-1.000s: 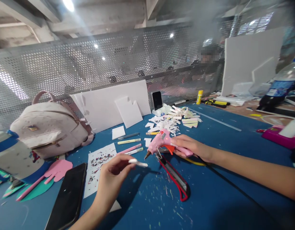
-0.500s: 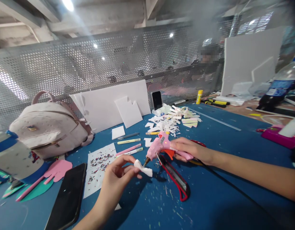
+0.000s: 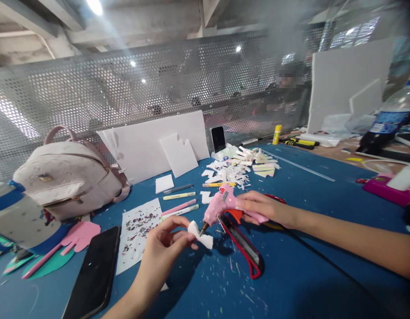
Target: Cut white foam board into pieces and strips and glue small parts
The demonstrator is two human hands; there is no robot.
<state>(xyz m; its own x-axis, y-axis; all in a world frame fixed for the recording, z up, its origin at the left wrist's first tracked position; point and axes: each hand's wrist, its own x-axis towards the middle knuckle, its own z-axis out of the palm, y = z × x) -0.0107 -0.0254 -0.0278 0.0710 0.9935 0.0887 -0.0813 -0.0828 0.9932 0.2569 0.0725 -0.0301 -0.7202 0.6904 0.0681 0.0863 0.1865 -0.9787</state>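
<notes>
Just below centre, one white piece (image 3: 206, 241) is pinched by fingers of the left hand (image 3: 162, 247); toward one o'clock, the right hand (image 3: 263, 208) wraps its fingers round one pink glue gun (image 3: 217, 210). Four pens (image 3: 179, 196) lie toward eleven, one red cutter (image 3: 242, 245) toward three.

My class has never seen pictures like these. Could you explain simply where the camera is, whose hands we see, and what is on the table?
No robot here: a camera worn on one person's head looks forward and down at that person's own bare hands. The right hand holds a pink glue gun, its tip at, or very near, a small white piece pinched in the left hand. On the blue table lie a red cutter, several pens, pale scraps and a dark phone.
</notes>
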